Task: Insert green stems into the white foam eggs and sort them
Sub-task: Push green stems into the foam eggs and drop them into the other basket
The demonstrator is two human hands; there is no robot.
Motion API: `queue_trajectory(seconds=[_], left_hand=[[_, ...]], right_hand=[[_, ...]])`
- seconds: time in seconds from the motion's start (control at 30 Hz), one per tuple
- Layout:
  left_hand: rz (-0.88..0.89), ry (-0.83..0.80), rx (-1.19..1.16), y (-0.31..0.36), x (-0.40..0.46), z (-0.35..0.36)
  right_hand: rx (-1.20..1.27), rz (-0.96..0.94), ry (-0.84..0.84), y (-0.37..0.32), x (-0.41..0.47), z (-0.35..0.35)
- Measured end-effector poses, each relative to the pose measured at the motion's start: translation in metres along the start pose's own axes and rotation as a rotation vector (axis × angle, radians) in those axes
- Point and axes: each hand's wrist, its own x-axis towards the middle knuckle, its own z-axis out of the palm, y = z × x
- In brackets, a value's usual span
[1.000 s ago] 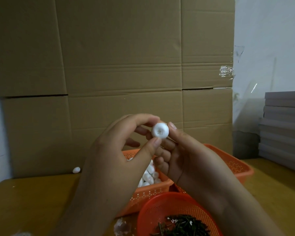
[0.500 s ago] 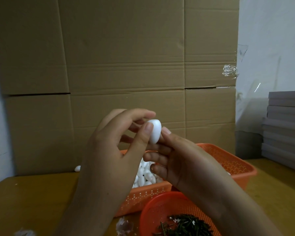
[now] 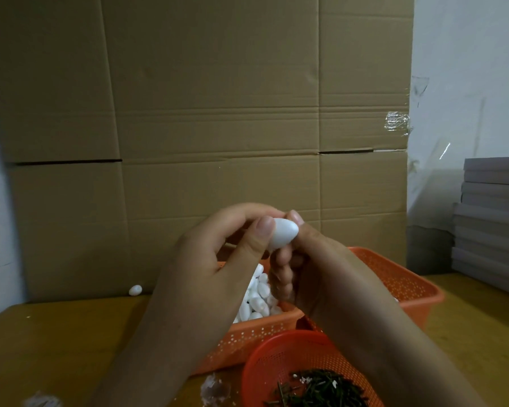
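A white foam egg (image 3: 282,232) is held up in front of me, above the baskets. My left hand (image 3: 215,262) pinches it between thumb and fingers. My right hand (image 3: 309,259) grips it from the right, fingers curled; any stem there is hidden. Below, an orange rectangular basket (image 3: 406,286) holds several loose foam eggs (image 3: 257,301). A round red basket (image 3: 279,351) at the bottom holds a heap of dark green stems (image 3: 318,390).
A tall cardboard wall (image 3: 212,113) stands close behind the wooden table (image 3: 59,345). One stray foam egg (image 3: 135,290) lies at its foot on the left. Grey boards (image 3: 494,224) are stacked at the right. Crumpled plastic bits (image 3: 215,389) lie near the front edge.
The egg has turned in my fingers from end-on to lying sideways with its point to the right. Both hands have closed in tighter around it.
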Motion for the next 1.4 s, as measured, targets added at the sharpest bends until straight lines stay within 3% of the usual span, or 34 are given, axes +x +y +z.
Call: queue_trajectory(seconds=[0.43, 0.6, 0.8, 0.9, 1.07, 1.2, 1.27, 1.4], left_hand=[[-0.284, -0.058, -0.316, -0.006, 0.001, -0.006], [-0.255, -0.004, -0.313, -0.005, 0.004, -0.007], [-0.264, 0.029, -0.296, -0.004, 0.004, -0.008], [-0.279, 0.015, -0.274, -0.004, 0.003, -0.007], [-0.255, 0.057, -0.306, -0.003, 0.004, -0.01], [-0.152, -0.076, -0.284, -0.001, 0.004, -0.011], [-0.103, -0.124, -0.218, 0.0, 0.003, -0.009], [-0.072, -0.064, -0.129, -0.002, 0.003, -0.005]], right_hand=[[-0.345, -0.415, 0.15, -0.002, -0.006, -0.001], [-0.734, -0.59, 0.193, 0.005, -0.003, 0.002], [-0.882, -0.687, 0.189, 0.013, -0.001, 0.002], [-0.84, -0.654, 0.192, 0.014, -0.002, 0.003], [-0.554, -0.462, 0.206, 0.01, -0.001, 0.001], [-0.313, -0.258, 0.165, 0.009, 0.001, -0.001], [-0.291, -0.231, 0.158, 0.01, 0.001, -0.003], [-0.318, -0.241, 0.138, 0.009, 0.001, -0.004]])
